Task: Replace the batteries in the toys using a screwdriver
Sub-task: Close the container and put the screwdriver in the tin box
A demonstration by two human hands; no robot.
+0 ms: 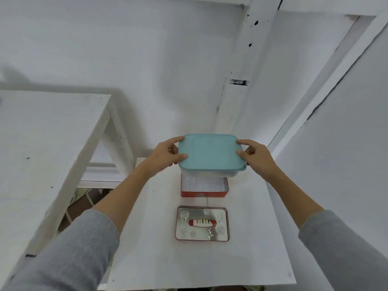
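Observation:
A plastic container with a teal lid [211, 153] is held in the air above the white table [147, 238]. My left hand [167, 156] grips its left side, thumb on the lid. My right hand [255, 155] grips its right side the same way. Below it stands a red tin box [204, 189] with white contents. Nearer to me lies a metal tray [202, 223] with a red-and-white striped toy [202, 223] and several small pale parts. No screwdriver or batteries can be made out.
A white shelf unit [46, 133] rises at the left, close to the table. White walls close off the back and the right side. The table's near edge runs along the bottom of the view.

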